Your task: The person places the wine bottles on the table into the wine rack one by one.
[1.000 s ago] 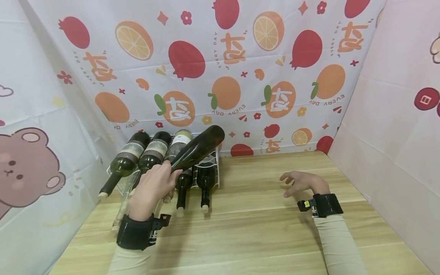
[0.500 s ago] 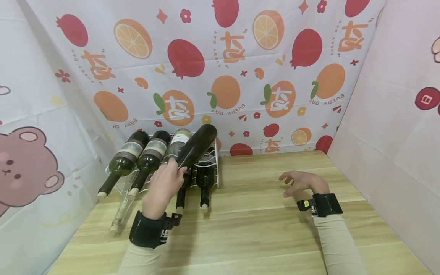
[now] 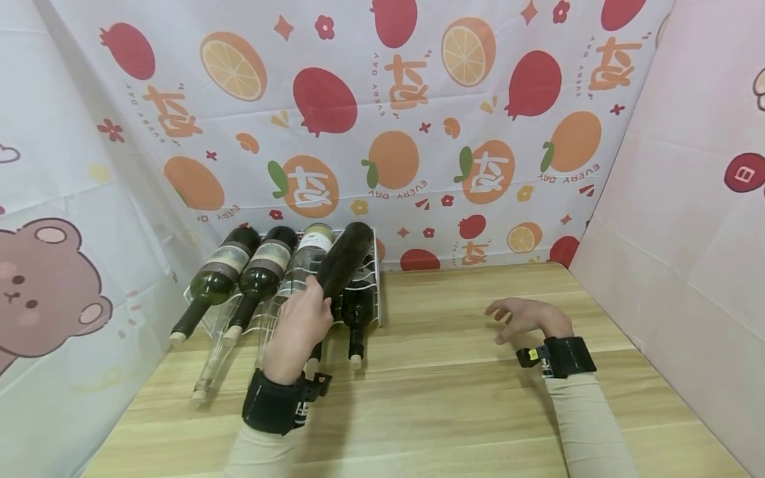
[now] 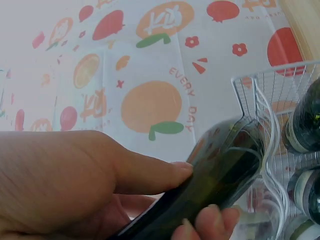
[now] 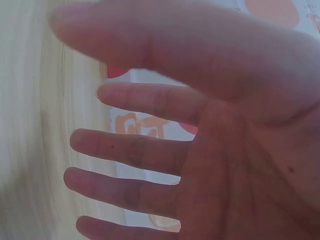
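My left hand [image 3: 301, 322] grips a dark green wine bottle [image 3: 345, 257] around its neck end, with the base tilted up and away. In the left wrist view thumb and fingers wrap the bottle [image 4: 220, 165], whose base end overlaps the front of the white wire rack [image 4: 274, 150]. Several corked bottles lie in that rack, necks toward me: a labelled green bottle [image 3: 214, 285] at the far left, another labelled bottle [image 3: 260, 279] beside it, and a dark bottle [image 3: 356, 312] at the right end. My right hand [image 3: 520, 317] holds nothing, its fingers loosely bent over the table.
A clear bottle [image 3: 209, 372] pokes out low at the rack's left, its cork end over the wooden table [image 3: 430, 405]. A fruit-printed curtain [image 3: 382, 139] stands behind the rack, with white cloth walls [image 3: 687, 219] on both sides.
My left hand has moved right with the dark bottle, which now points more steeply away and sits over the rack's right part. The right hand has stayed in place.
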The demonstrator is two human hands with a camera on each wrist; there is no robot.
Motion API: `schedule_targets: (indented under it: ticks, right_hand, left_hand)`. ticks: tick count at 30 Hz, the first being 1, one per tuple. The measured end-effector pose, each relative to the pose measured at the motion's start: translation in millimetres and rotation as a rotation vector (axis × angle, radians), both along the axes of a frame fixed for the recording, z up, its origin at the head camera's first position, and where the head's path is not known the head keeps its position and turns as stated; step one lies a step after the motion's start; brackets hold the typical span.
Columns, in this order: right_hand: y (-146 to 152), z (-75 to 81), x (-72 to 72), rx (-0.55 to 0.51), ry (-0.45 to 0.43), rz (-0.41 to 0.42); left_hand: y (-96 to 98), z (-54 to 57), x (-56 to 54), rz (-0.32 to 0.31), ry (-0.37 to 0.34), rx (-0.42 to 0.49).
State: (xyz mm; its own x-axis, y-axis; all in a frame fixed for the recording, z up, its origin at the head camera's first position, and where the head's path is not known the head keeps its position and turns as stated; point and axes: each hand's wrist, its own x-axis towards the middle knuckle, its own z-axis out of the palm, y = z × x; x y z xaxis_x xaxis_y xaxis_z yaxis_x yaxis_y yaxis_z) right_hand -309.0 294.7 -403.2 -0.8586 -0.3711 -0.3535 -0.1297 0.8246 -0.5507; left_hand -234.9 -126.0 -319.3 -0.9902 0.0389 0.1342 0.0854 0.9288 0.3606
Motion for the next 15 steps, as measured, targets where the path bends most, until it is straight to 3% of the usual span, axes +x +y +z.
schedule_targets:
  ticks: [5, 15]
  right_hand:
    - [1.9, -0.7, -0.6, -0.007, -0.006, -0.001]
    - [4.4, -1.4, -3.6, -0.032, -0.011, 0.021]
  left_hand:
    - [11.1, 0.5, -0.4, -0.035, -0.039, 0.002]
    - [34.9, -11.3, -6.9, -0.049, -0.01, 0.028]
